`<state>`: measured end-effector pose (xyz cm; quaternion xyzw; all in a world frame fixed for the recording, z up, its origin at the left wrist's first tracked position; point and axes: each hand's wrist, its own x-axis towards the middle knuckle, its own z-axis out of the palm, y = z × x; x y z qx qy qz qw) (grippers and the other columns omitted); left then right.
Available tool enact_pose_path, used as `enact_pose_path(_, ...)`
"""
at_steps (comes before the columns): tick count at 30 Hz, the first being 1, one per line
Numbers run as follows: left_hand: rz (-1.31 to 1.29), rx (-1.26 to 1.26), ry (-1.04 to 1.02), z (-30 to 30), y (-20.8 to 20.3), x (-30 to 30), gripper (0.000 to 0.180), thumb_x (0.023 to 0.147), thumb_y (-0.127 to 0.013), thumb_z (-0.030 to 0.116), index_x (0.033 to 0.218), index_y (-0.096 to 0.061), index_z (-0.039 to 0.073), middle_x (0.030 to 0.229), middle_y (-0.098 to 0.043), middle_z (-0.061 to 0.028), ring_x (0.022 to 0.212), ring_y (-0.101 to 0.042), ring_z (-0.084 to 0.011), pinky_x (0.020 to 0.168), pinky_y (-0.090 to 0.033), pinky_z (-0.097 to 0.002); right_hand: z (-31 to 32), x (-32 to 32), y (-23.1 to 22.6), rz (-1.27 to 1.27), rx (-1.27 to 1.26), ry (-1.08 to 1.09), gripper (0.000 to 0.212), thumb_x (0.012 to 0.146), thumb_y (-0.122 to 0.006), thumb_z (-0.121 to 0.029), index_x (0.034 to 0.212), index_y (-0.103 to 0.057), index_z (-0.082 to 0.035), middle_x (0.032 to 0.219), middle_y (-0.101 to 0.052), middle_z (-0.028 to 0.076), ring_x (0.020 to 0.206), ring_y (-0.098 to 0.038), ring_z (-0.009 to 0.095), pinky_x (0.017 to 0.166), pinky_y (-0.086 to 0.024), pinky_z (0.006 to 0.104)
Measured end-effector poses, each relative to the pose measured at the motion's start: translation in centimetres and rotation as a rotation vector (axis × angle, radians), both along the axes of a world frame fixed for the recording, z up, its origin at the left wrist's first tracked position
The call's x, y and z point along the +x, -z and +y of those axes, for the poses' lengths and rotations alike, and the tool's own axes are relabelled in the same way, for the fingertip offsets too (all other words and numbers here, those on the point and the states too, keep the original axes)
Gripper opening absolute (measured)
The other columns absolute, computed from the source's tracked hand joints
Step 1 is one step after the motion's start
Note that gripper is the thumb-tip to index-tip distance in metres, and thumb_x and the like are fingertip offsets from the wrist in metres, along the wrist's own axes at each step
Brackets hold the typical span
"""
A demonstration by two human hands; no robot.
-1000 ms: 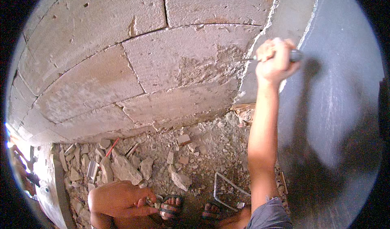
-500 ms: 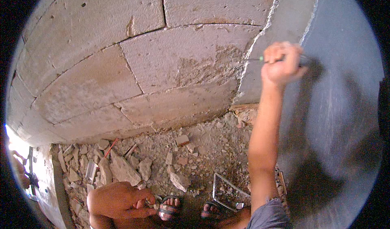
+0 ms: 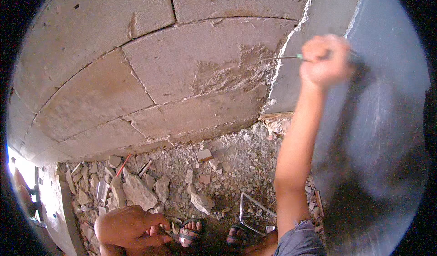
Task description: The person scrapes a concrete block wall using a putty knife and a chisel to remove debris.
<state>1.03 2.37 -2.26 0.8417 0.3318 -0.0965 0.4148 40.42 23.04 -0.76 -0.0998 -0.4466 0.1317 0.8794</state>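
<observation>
My right hand [image 3: 327, 61] is raised at the upper right and closed in a fist, slightly blurred, around what looks like a screwdriver. Its thin metal shaft [image 3: 282, 57] points left past a green collar, crossing the ragged white edge of the grey plaster strip [image 3: 291, 81]. The tip reaches a rough, chipped patch [image 3: 241, 69] on the pale block wall; whether it touches is unclear. Low on the left, beside my bent knee [image 3: 114, 224], my left hand [image 3: 158, 226] is curled closed. A small pale piece shows by its fingers, too unclear to name.
Broken stones [image 3: 136, 190] and rubble cover the ground below the wall. A bent light metal frame [image 3: 242, 208] lies near my sandalled feet [image 3: 191, 232]. A smooth dark grey surface [image 3: 378, 133] rises along the right. A pale upright slab [image 3: 52, 197] stands at the lower left.
My right hand has moved slightly up and right, and more of the screwdriver's shaft shows. The view has shifted a little; my left hand stays by the knee.
</observation>
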Motion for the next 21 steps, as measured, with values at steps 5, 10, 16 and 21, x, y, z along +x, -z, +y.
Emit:
enact_pose_path(5,0.082,-0.016,-0.037,-0.8,-1.5,-0.3,0.031,0.092,-0.058,0.039,0.102,-0.057,0.01,0.068,-0.065,-0.0076,0.063,-0.066,-0.0289,0.058,-0.053,-0.0402,0.6,-1.7,-0.7,0.073,-0.106,0.048,0.029,0.079,-0.056,-0.005,0.057,-0.037,-0.011,0.047,-0.039,0.0,0.036,-0.038,0.011,0.034,-0.032,0.0287)
enact_pose_path(10,0.21,-0.257,-0.052,0.6,-0.8,-0.1,0.042,0.09,-0.058,0.043,0.112,-0.06,0.007,0.092,-0.068,-0.0149,0.084,-0.067,-0.0318,0.073,-0.054,-0.0414,-3.3,-1.5,-4.2,0.056,0.032,0.083,0.032,0.08,-0.057,-0.004,0.055,-0.038,-0.01,0.046,-0.04,0.002,0.035,-0.038,0.012,0.034,-0.032,0.0279)
enact_pose_path(16,0.066,-0.017,-0.027,-0.2,-0.4,-0.1,0.032,0.091,-0.059,0.04,0.1,-0.057,0.01,0.068,-0.065,-0.0081,0.062,-0.066,-0.0296,0.056,-0.053,-0.0401,3.4,-0.9,0.7,-0.159,-0.065,0.394,0.027,0.079,-0.056,-0.001,0.059,-0.039,-0.008,0.05,-0.04,0.001,0.037,-0.038,0.012,0.036,-0.034,0.0295)
enact_pose_path(21,0.088,0.047,-0.011,-0.6,-0.9,0.0,0.032,0.09,-0.06,0.041,0.101,-0.057,0.011,0.067,-0.063,-0.0066,0.062,-0.066,-0.0292,0.056,-0.052,-0.0413,0.3,-2.1,-0.9,0.04,-0.198,0.128,0.022,0.079,-0.056,0.0,0.064,-0.041,-0.008,0.049,-0.041,0.003,0.037,-0.038,0.012,0.035,-0.033,0.0292)
